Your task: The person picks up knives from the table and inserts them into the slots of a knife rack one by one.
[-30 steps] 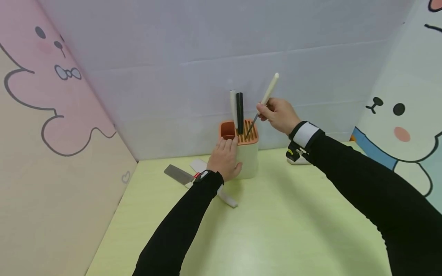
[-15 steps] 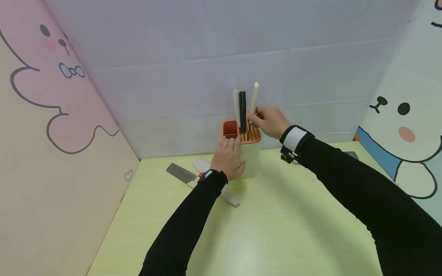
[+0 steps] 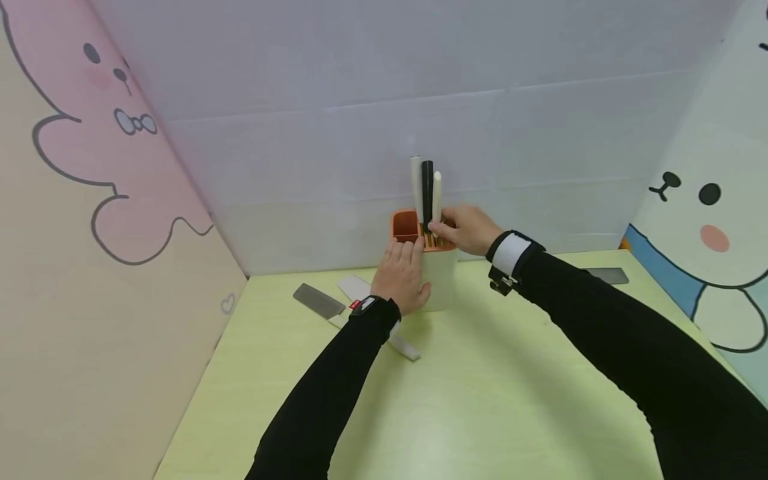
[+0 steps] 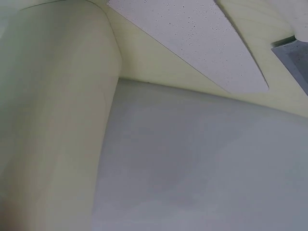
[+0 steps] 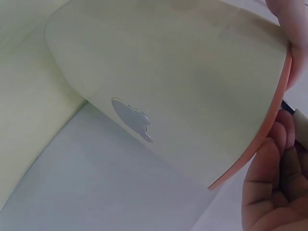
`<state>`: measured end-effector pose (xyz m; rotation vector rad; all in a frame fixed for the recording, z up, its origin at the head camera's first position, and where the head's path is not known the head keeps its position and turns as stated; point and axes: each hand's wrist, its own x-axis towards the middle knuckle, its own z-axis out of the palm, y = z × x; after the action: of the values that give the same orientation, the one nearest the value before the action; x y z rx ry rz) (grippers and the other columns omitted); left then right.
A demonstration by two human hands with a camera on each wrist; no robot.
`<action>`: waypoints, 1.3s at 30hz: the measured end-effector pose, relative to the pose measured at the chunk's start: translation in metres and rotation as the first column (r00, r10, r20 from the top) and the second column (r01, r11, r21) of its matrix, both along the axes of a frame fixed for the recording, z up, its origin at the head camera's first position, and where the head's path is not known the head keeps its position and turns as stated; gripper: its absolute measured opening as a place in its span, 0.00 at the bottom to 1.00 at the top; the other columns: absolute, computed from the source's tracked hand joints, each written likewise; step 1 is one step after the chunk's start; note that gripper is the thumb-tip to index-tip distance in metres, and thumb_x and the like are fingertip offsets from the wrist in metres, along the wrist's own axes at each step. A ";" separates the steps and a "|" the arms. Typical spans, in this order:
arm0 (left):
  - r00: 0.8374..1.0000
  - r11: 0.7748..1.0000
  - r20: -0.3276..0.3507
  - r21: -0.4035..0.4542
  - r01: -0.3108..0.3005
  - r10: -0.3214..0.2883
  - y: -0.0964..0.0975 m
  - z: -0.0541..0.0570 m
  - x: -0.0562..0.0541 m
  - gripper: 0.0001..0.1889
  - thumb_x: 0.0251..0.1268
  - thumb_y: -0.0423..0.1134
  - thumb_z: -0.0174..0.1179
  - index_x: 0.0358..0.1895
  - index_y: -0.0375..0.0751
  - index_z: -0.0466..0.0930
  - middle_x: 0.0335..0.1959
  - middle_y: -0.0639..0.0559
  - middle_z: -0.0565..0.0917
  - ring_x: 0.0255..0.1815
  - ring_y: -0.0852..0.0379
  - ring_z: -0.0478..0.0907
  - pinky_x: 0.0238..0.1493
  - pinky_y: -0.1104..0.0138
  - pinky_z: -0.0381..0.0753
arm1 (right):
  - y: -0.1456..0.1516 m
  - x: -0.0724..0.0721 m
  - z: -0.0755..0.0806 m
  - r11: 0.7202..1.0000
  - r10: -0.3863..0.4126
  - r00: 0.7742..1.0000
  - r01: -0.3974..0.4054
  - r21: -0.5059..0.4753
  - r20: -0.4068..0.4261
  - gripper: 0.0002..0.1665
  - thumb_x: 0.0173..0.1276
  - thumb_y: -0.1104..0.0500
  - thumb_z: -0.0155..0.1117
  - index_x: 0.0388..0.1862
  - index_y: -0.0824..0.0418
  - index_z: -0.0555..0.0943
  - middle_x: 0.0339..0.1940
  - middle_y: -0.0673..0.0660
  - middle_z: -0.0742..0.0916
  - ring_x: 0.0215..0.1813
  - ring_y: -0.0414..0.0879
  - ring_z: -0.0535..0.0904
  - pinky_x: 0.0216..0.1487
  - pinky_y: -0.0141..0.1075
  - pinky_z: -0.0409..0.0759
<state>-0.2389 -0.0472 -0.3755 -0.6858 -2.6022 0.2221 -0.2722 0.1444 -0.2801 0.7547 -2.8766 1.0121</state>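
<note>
A cream knife block (image 3: 440, 280) with an orange slotted top stands near the back wall. My left hand (image 3: 403, 277) holds its front left side, fingertips over the rim and thumb against the front. My right hand (image 3: 471, 230) pinches the white handle of a knife (image 3: 437, 193), its blade down in a slot and out of sight. Beside it in the block stand a black-handled knife (image 3: 427, 190) and a white-handled knife (image 3: 417, 183). In the right wrist view, right-hand fingers (image 5: 264, 178) are close to the orange rim (image 5: 245, 156).
Left of the block lie a cleaver (image 3: 318, 301) and a white-bladed knife (image 3: 354, 287), partly hidden by the left arm. A grey blade (image 3: 607, 275) shows beyond the right forearm. A pale wall (image 3: 336, 160) rises behind the table (image 3: 468, 400).
My right hand has moved left and lowered the knife into a slot, its handle now upright and lower. My left hand stays on the block. The view has shifted slightly.
</note>
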 end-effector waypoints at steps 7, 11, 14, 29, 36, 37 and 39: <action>1.000 1.000 0.012 -0.013 -0.017 0.017 0.002 0.002 0.002 0.47 0.69 0.60 0.62 0.80 0.33 0.54 0.63 0.42 0.76 0.65 0.45 0.72 0.83 0.54 0.59 | -0.001 0.002 -0.001 1.000 -0.011 1.000 0.011 0.015 0.016 0.19 0.83 0.52 0.56 0.55 0.66 0.83 0.38 0.63 0.88 0.36 0.51 0.78 0.38 0.38 0.74; 1.000 1.000 0.017 -0.015 -0.019 0.019 0.002 0.002 0.003 0.47 0.70 0.60 0.62 0.80 0.33 0.54 0.63 0.42 0.76 0.65 0.45 0.72 0.83 0.53 0.59 | -0.003 0.003 -0.005 0.999 -0.041 0.999 0.040 0.027 0.029 0.20 0.82 0.52 0.57 0.52 0.68 0.85 0.38 0.63 0.89 0.37 0.52 0.80 0.37 0.38 0.76; 1.000 1.000 0.015 -0.003 -0.014 0.014 0.002 0.001 0.003 0.48 0.69 0.60 0.63 0.80 0.33 0.54 0.62 0.42 0.75 0.64 0.44 0.72 0.83 0.53 0.59 | -0.004 0.003 -0.009 0.997 -0.068 0.997 0.067 0.044 0.022 0.21 0.82 0.52 0.58 0.50 0.69 0.85 0.37 0.64 0.88 0.37 0.53 0.79 0.37 0.39 0.76; 1.000 1.000 0.012 -0.001 -0.021 0.021 0.003 -0.001 0.002 0.46 0.68 0.59 0.62 0.79 0.33 0.55 0.61 0.43 0.75 0.64 0.45 0.70 0.84 0.53 0.56 | -0.015 0.005 -0.021 0.985 -0.104 0.994 0.107 -0.136 0.027 0.36 0.75 0.53 0.64 0.73 0.70 0.67 0.57 0.70 0.83 0.56 0.61 0.81 0.58 0.53 0.80; 1.000 1.000 0.007 0.004 -0.017 0.017 0.003 -0.002 0.001 0.47 0.68 0.60 0.62 0.79 0.35 0.54 0.62 0.43 0.75 0.65 0.45 0.70 0.84 0.53 0.56 | -0.017 0.001 -0.026 0.926 -0.061 0.968 0.146 -0.347 0.242 0.49 0.72 0.61 0.56 0.86 0.62 0.45 0.82 0.67 0.67 0.82 0.62 0.62 0.81 0.61 0.60; 1.000 1.000 0.002 0.007 -0.016 0.016 0.003 -0.003 0.000 0.47 0.68 0.59 0.62 0.79 0.35 0.54 0.62 0.43 0.75 0.65 0.45 0.70 0.84 0.53 0.57 | -0.017 0.001 -0.026 0.926 -0.059 0.968 0.145 -0.349 0.245 0.48 0.72 0.61 0.55 0.86 0.62 0.45 0.82 0.67 0.67 0.82 0.62 0.62 0.81 0.61 0.60; 1.000 1.000 -0.009 0.011 -0.012 0.012 0.002 -0.004 -0.001 0.47 0.67 0.60 0.63 0.79 0.35 0.54 0.61 0.43 0.75 0.64 0.45 0.70 0.84 0.53 0.57 | -0.016 0.001 -0.026 0.929 -0.057 0.968 0.141 -0.343 0.246 0.47 0.73 0.61 0.54 0.86 0.63 0.47 0.81 0.67 0.68 0.81 0.62 0.63 0.81 0.62 0.60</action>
<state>-0.2394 -0.0453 -0.3792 -0.6640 -2.5970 0.2134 -0.2712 0.1283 -0.3063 0.4865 -2.7414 1.6469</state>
